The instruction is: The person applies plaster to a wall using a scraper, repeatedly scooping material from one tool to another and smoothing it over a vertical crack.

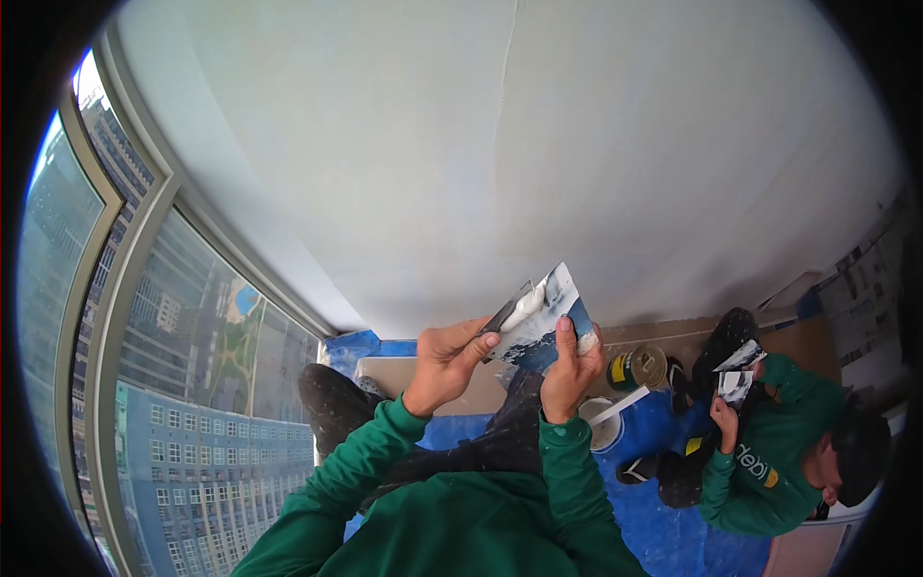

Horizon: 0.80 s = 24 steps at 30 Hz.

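Observation:
My left hand (448,362) is closed around a putty knife (501,315), its dark edge slanting up to the right. White paste (527,308) sits in a thick lump at the knife, over the flat sheet. My right hand (574,373) pinches that flat sheet (552,325), which is blue and grey and smeared with white, with the thumb on its face. Both tools meet in front of me, before the pale wall (385,173). Where the paste touches the sheet is partly hidden by the knife.
Large windows (221,288) run along the left. On the blue floor covering (654,500) stand a white bucket (604,433) with a pale stick and a dark green and yellow can (639,368). At right a co-worker in green (760,476) crouches, holding paste-covered tools.

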Each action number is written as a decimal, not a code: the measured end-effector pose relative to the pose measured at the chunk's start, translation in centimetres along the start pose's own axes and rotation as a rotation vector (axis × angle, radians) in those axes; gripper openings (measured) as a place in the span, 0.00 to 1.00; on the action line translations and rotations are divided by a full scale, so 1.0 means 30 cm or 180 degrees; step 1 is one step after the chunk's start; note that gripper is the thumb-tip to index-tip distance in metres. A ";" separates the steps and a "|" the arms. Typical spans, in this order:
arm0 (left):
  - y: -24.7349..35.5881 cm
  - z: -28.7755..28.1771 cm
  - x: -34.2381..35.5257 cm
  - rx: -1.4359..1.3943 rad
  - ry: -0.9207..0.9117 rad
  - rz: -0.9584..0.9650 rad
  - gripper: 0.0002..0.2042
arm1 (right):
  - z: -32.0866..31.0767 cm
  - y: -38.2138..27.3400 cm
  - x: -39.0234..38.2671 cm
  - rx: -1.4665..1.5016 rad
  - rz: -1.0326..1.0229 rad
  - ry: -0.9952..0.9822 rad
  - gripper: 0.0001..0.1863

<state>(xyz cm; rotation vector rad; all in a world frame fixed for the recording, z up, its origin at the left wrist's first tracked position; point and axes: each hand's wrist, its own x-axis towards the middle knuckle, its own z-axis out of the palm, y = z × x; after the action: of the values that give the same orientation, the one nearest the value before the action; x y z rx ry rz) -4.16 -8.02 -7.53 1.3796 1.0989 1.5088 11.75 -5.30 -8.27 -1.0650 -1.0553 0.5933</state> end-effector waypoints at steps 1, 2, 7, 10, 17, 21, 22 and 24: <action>-0.006 -0.012 -0.006 0.0212 -0.0085 0.0238 0.11 | -0.015 0.014 0.013 0.0150 0.0086 -0.0165 0.11; -0.019 -0.026 -0.018 0.0426 -0.0166 0.0475 0.12 | -0.027 0.037 0.023 0.0301 0.0172 -0.0335 0.11; -0.041 -0.215 -0.094 0.1327 0.0240 -0.0531 0.12 | 0.005 0.040 0.034 0.1761 0.0821 0.0046 0.10; -0.163 -0.410 -0.184 0.0591 0.1359 -0.0748 0.19 | -0.036 0.159 0.001 0.2491 0.1602 0.0058 0.13; -0.171 -0.540 -0.367 -0.1074 0.2403 -0.1389 0.18 | 0.110 0.457 -0.077 0.2615 0.2444 -0.0116 0.17; -0.144 -0.514 -0.421 -0.1152 0.2415 -0.1456 0.14 | 0.274 0.579 -0.039 0.2304 0.2565 0.0017 0.18; -0.140 -0.508 -0.429 -0.1188 0.2432 -0.1482 0.14 | 0.315 0.598 -0.028 0.2287 0.2525 0.0050 0.18; -0.134 -0.500 -0.448 -0.1252 0.2460 -0.1534 0.13 | 0.388 0.627 -0.006 0.2286 0.2497 0.0114 0.18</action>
<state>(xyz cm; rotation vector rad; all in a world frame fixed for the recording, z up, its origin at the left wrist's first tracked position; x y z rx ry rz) -17.90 -20.77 -15.88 0.2063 1.3552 1.7863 2.69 6.92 -24.32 -0.8005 -0.2842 1.4463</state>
